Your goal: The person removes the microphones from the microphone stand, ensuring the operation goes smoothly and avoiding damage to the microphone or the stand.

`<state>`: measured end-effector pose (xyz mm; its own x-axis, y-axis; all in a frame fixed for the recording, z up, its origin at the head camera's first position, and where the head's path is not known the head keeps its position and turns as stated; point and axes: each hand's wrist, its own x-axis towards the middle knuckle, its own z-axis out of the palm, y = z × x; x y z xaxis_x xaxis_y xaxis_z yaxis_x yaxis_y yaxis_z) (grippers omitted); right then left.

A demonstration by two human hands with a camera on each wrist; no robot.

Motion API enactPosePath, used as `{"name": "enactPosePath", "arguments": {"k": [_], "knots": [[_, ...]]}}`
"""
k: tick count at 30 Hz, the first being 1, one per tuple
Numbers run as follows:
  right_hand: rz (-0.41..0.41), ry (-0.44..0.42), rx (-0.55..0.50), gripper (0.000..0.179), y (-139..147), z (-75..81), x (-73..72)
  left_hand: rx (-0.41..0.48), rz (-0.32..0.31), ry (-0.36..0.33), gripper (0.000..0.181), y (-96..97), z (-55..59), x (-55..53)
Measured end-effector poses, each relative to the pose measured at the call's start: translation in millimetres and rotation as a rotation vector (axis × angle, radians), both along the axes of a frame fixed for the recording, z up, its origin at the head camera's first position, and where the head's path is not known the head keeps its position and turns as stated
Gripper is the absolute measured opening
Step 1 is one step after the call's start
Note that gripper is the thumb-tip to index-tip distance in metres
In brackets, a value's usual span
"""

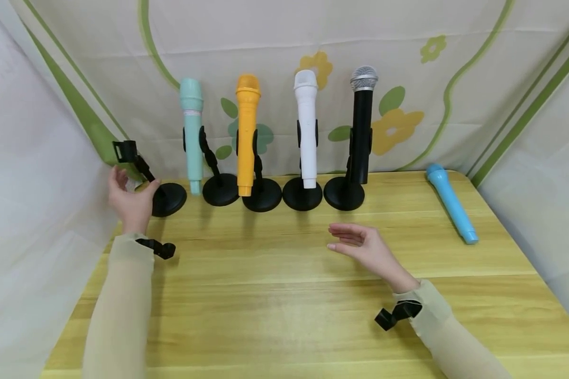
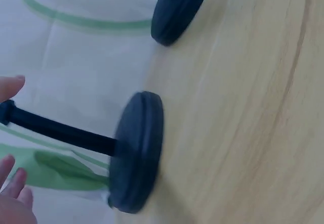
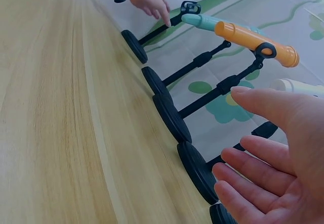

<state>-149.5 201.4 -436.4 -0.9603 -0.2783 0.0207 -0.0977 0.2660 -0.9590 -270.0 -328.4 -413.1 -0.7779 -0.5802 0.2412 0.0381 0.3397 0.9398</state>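
My left hand is at the leftmost black microphone stand, whose clip has no microphone in it. In the left wrist view the thumb and fingertips spread on either side of that stand's post, with gaps visible. My right hand hovers over the table with fingers loosely bent, holding nothing. Stands to the right carry a mint microphone, an orange microphone, a white microphone and a black microphone with a silver mesh head.
A blue microphone lies on the wooden table at the far right. White curtains with green and yellow flower prints hang close behind the stands and at both sides. The stands' round bases sit in a row along the back edge.
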Motion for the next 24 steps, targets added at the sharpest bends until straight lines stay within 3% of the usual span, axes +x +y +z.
{"name": "enactPosePath", "arguments": {"k": [6,10,13,17,20,24], "knots": [[0.001,0.01,0.004,0.055,0,0.2,0.2,-0.072,0.027,0.127,0.089,19.1,24.0,12.4],[0.006,0.008,0.002,0.056,0,0.0,-0.1,-0.063,0.025,0.201,0.081,40.3,47.2,30.8],[0.009,0.008,0.003,0.055,0,0.3,0.0,-0.075,0.037,0.241,0.077,54.7,57.7,44.7],[0.013,0.01,0.0,0.054,0,1.0,0.3,-0.072,0.037,0.328,0.072,65.7,58.9,54.6],[0.011,0.009,-0.002,0.054,1,0.3,0.2,-0.056,-0.015,0.384,0.067,70.1,54.1,56.8],[0.016,0.009,-0.002,0.052,1,-1.1,0.4,-0.07,-0.092,0.388,0.064,75.5,43.3,59.9]]}}
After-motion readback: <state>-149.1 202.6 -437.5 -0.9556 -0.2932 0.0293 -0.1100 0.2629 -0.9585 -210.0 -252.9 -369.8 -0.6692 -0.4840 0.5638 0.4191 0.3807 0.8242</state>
